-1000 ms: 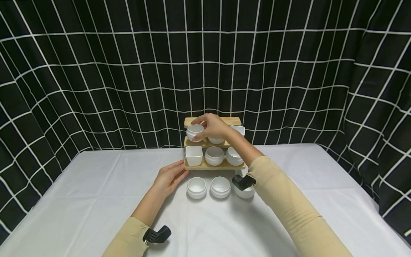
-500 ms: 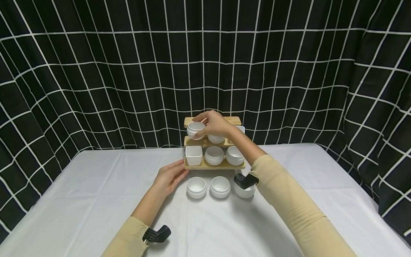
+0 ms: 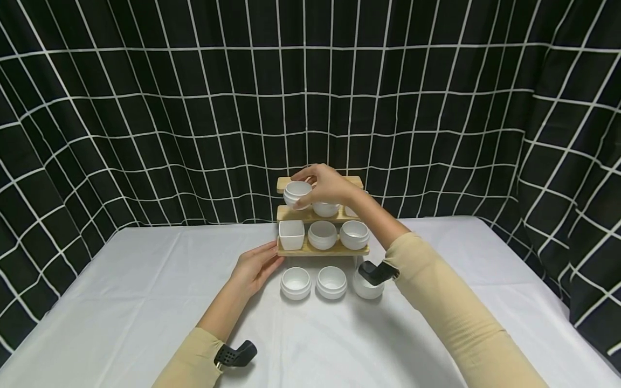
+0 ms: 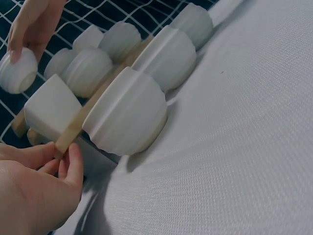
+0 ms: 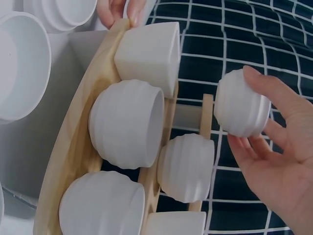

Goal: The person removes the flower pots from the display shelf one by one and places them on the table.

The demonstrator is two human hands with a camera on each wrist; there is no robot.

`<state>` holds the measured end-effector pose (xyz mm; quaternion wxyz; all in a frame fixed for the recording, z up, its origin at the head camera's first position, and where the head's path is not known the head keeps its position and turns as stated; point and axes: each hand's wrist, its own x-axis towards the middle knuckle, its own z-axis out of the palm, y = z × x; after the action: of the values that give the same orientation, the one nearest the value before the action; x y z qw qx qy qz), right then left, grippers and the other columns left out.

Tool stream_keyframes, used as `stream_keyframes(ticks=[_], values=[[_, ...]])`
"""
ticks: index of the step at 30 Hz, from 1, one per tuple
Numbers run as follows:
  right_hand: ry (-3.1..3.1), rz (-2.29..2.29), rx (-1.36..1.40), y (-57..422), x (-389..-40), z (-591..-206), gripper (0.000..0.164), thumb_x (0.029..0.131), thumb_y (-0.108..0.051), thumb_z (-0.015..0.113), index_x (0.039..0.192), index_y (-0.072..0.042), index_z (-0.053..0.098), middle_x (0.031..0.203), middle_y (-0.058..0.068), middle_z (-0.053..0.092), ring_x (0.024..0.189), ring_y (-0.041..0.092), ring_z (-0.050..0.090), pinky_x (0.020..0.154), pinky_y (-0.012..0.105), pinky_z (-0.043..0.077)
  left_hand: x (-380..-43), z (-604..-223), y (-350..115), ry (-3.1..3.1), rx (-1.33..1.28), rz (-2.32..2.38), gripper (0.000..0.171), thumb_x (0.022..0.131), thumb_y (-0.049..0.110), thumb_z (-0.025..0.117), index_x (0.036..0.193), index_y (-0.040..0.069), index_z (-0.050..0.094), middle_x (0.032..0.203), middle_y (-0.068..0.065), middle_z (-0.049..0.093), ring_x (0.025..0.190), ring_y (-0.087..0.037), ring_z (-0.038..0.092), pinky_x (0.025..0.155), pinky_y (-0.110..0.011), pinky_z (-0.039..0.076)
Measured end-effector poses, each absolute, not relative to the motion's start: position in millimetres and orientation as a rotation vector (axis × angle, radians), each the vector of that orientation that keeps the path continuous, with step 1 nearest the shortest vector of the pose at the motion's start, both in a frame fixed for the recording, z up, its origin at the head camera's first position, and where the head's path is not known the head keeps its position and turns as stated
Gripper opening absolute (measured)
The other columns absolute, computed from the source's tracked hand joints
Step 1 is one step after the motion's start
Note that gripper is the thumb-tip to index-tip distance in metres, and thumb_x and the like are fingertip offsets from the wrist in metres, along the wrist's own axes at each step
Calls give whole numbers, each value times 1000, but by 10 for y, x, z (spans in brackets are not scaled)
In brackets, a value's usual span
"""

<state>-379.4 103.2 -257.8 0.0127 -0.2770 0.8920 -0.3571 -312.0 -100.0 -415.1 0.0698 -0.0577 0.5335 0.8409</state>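
My right hand (image 3: 327,186) grips a small round white bowl (image 5: 239,103) between thumb and fingers. It holds the bowl above the left end of the middle shelf, in front of the top shelf. A tiered wooden stand (image 5: 78,129) carries other white bowls. With thumb and fingertips, my left hand (image 3: 254,269) pinches the left end of its lowest shelf (image 4: 71,137). Beside that hand, a square white bowl (image 3: 291,235) sits on the same shelf, followed by two round ones. On the middle shelf, a round bowl (image 5: 188,166) stands below my right hand.
Three round white bowls stand in a row on the white tablecloth before the stand: a left one (image 3: 296,284), a middle one (image 3: 332,283) and a right one (image 3: 367,286), partly behind the black wrist camera (image 3: 378,272). A black curtain (image 3: 194,118) with white grid lines hangs behind.
My right hand has raised the small round bowl slightly and shifted it a little to the right. The left hand keeps its hold on the stand's lowest shelf.
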Motion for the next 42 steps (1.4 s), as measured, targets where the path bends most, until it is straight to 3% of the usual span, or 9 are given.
stream_keyframes(ticks=[20, 42], values=[[2724, -1173, -890, 1165, -3653, -2520, 63, 80, -7, 89, 138, 2, 65, 142, 18, 66, 128, 35, 61, 116, 49, 53, -3102, -4149, -1005, 1629, -163, 2516, 43, 108, -7, 49, 150, -18, 44, 153, -37, 47, 101, -12, 69, 101, -23, 60], [2771, -1221, -936, 1325, -3521, -2590, 65, 77, -6, 89, 138, 2, 66, 138, 20, 65, 122, 38, 65, 107, 49, 60, -3102, -4151, -1001, 1625, -159, 2522, 43, 108, -8, 48, 149, -18, 43, 153, -37, 47, 102, -13, 68, 103, -24, 60]])
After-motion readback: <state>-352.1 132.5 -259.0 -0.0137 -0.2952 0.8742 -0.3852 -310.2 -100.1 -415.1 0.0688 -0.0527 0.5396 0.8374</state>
